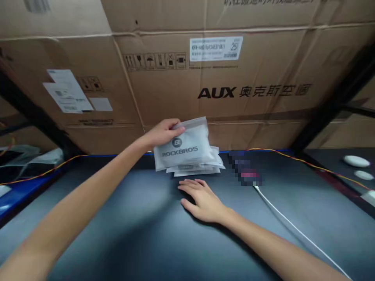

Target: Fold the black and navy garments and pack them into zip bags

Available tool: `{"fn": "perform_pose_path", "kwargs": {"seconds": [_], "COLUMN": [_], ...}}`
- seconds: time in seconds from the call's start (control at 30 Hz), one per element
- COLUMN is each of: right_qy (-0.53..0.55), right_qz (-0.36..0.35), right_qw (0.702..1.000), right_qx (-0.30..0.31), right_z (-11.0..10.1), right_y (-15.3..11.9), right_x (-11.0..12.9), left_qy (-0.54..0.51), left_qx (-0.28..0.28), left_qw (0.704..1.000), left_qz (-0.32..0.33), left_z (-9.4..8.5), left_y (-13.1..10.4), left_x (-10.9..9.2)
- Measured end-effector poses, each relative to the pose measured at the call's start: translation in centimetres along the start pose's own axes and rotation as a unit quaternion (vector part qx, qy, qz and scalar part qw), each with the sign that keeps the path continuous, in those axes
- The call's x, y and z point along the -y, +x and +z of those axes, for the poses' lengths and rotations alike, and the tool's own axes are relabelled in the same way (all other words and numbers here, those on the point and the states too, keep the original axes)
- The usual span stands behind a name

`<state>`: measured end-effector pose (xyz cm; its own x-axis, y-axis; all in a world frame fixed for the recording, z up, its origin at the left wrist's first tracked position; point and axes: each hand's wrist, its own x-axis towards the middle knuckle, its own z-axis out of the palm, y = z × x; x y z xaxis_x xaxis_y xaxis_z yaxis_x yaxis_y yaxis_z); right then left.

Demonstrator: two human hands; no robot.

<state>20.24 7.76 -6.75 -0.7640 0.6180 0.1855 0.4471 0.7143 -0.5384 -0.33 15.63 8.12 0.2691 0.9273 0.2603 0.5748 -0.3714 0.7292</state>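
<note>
My left hand (166, 132) is closed on the upper left edge of a frosted plastic pouch (187, 142) printed ROCKBROS, its thumb lying over the front. The pouch is tilted up toward me. Beneath and behind it, more pale pouches (199, 170) lie stacked on the dark tabletop; the upper pouch hides most of them, and I cannot tell whether it touches them. Just in front of the stack, my right hand (202, 200) rests palm down on the surface with fingers spread, holding nothing.
A large AUX cardboard box (164, 89) stands behind the dark tabletop (140, 234). Right of the pouches lies a blurred dark device (246, 171) with a white cable (293, 222). Black posts (331, 93) frame both sides. White rounded objects (356, 161) sit far right.
</note>
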Motion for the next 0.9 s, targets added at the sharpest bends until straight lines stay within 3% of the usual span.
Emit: {"fn": "perform_pose_path", "kwargs": {"seconds": [0.1,0.2,0.3,0.4,0.5,0.7,0.8,0.9], "right_qy": [-0.006,-0.008,-0.009,-0.006,-0.001,-0.023,-0.067,-0.101], "right_qz": [-0.007,-0.019,-0.025,-0.025,-0.027,0.007,0.023,0.035], "right_qw": [1.000,1.000,1.000,1.000,0.999,0.998,0.994,0.991], "right_qx": [-0.005,-0.012,-0.016,-0.015,-0.018,-0.056,-0.080,-0.083], "right_z": [0.1,0.2,0.3,0.3,0.3,0.5,0.2,-0.7], "right_y": [-0.1,-0.3,-0.3,-0.2,-0.1,0.2,0.5,0.8], "right_x": [-0.2,-0.3,-0.5,-0.6,-0.7,-0.7,-1.0,-1.7], "left_qy": [0.130,0.316,0.401,0.484,0.494,0.466,0.469,0.466], "left_qx": [0.092,0.082,0.042,-0.014,-0.042,0.006,-0.003,-0.029], "left_qw": [0.987,0.945,0.914,0.870,0.858,0.847,0.846,0.860], "left_qz": [-0.030,-0.014,0.036,0.097,0.133,0.255,0.255,0.208], "left_z": [1.6,3.9,5.6,6.1,5.9,4.3,2.6,0.6], "left_y": [4.9,6.9,6.7,5.8,4.7,0.2,-2.9,-6.1], "left_x": [-0.7,-0.3,0.2,0.5,0.3,0.3,1.7,4.0]}}
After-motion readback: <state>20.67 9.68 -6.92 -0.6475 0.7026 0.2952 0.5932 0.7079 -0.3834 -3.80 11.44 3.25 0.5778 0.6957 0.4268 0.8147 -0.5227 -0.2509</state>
